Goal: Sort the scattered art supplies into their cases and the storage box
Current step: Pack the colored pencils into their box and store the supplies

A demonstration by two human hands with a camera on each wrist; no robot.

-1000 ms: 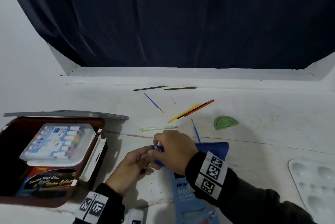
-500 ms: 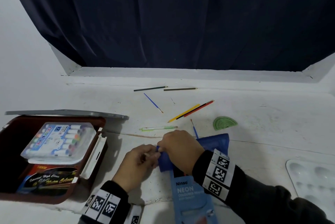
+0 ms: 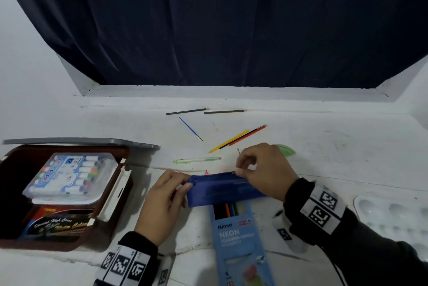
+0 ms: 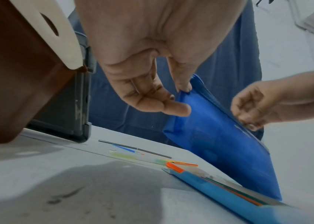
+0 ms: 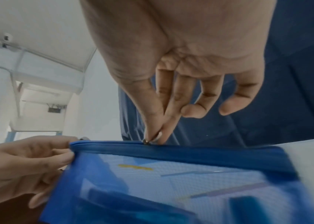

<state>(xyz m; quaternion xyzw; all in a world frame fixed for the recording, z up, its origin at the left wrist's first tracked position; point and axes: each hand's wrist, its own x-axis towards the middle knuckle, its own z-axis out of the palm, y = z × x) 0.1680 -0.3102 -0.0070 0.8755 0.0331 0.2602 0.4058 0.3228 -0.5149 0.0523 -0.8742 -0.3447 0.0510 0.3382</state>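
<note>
A blue zip pouch (image 3: 222,189) is held upright over the white table (image 3: 324,153). My left hand (image 3: 166,195) pinches its left corner (image 4: 184,92). My right hand (image 3: 264,167) pinches the zip pull (image 5: 152,140) partway along the top edge. Under the pouch lies a blue Neon coloured-pencil box (image 3: 238,239) with several pencils inside. Loose pencils (image 3: 236,138), a blue paintbrush (image 3: 191,128) and a green pen (image 3: 196,160) lie beyond my hands. A green protractor (image 3: 287,150) shows behind my right hand.
An open brown storage box (image 3: 113,202) at the left holds a marker case (image 3: 69,174) and a watercolour packet (image 3: 58,223); its grey lid (image 3: 81,141) lies behind. A white palette (image 3: 393,216) sits at the right edge. A dark curtain (image 3: 220,19) hangs behind.
My right hand has slid to the right along the pouch's top edge with the zip pull. The pouch now stands stretched out between both hands. The left hand keeps the left corner.
</note>
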